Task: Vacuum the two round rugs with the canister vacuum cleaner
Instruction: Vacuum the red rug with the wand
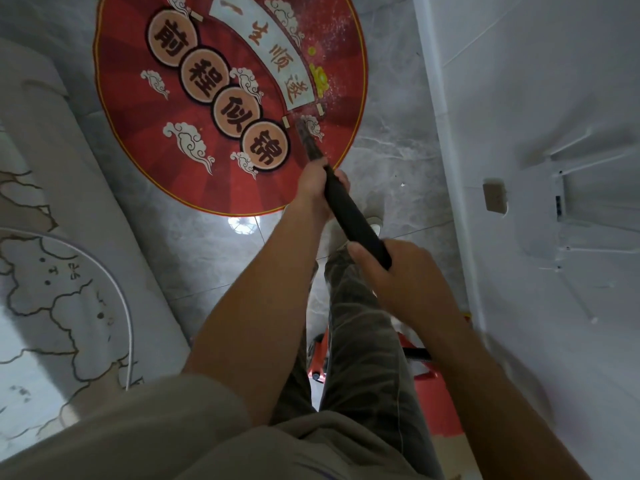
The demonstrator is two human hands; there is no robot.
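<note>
Both of your grips are closed round the one black vacuum wand point(349, 213): your left grip point(317, 190) wraps the tube farther down, over the rug's edge, and your right grip point(398, 271) curls round its upper end, nearer your body. The wand slants away from you, and its nozzle tip point(304, 129) rests on the red round rug point(138, 161), at the rug's near right side beside a cloud motif. You have one red rug in full view on the grey tiled floor point(398, 140). It carries four round medallions, one character each, reading 前程似锦 point(221, 98), and one pale scroll band point(273, 50) whose four characters look like 一生顺遂. White specks lie scattered over the rug's right part point(332, 32). At your left lies one pale floor covering with brown cloud outlines point(52, 289); you cannot tell from this angle whether it is round. Behind your legs, the red canister point(427, 396) sits on the floor, mostly hidden. One pale shoe point(374, 225) shows under the wand.
</note>
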